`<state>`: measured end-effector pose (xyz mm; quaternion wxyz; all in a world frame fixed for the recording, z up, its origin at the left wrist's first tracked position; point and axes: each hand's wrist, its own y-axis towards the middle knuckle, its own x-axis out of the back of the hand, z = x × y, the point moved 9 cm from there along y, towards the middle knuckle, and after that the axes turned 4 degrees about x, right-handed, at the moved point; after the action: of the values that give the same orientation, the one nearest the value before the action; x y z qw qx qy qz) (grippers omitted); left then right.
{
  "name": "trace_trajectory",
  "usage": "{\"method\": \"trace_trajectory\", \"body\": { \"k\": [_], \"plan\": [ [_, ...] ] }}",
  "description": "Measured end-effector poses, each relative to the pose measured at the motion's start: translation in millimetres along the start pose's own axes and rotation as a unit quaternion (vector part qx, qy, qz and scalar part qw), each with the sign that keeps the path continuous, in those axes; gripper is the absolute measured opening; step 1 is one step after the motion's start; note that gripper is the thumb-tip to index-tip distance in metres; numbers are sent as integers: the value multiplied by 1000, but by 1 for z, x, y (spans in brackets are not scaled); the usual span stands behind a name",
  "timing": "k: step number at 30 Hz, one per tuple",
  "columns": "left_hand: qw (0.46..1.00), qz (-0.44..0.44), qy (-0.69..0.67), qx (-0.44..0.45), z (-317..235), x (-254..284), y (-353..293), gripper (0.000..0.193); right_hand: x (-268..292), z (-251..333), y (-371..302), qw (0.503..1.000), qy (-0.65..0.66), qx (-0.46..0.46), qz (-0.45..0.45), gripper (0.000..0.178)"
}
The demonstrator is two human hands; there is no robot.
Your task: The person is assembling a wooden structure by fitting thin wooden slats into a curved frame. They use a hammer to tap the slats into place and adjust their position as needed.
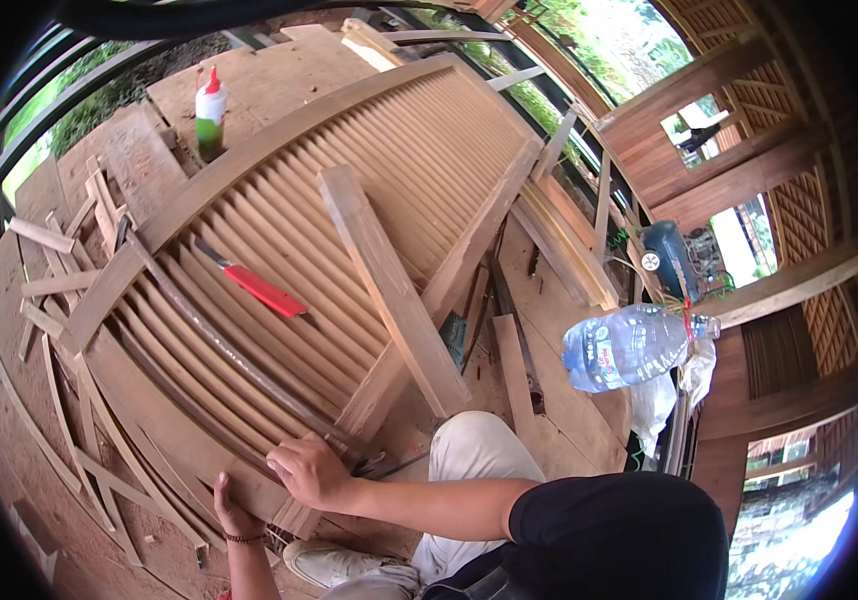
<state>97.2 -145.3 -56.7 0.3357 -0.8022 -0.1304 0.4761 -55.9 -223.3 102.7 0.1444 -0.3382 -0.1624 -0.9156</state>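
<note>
A large slatted wooden panel [399, 130] with a plain frame lies in front of me. My left hand [237, 512], with a beaded bracelet on its wrist, grips the outer edge of the panel's near end board; some of its fingers are hidden. My right hand [311, 472] rests just right of it on the same end, fingers curled down against the wood. What they pinch, if anything, is hidden. Beside that hand ends a long dark metal bar [239, 360] lying across the slats. A red-handled knife [261, 288] lies farther up on them.
A loose wooden board [394, 290] slants across the panel. Thin offcuts [79, 440] litter the left side. A red-capped bottle [211, 115] with green contents stands beyond. At right hangs a large clear plastic bottle [629, 347], with a blue tank-like machine [671, 258] behind it.
</note>
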Motion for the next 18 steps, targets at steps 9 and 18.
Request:
{"method": "trace_trajectory", "body": {
  "k": [9,18],
  "plan": [
    [998,-62,28,-16,-11,6,3,45,-2,11,-2,1000,-13,9,-4,13],
    [998,22,27,43,18,4,-15,52,-1,12,-18,996,-24,-42,72,29]
  ]
}}
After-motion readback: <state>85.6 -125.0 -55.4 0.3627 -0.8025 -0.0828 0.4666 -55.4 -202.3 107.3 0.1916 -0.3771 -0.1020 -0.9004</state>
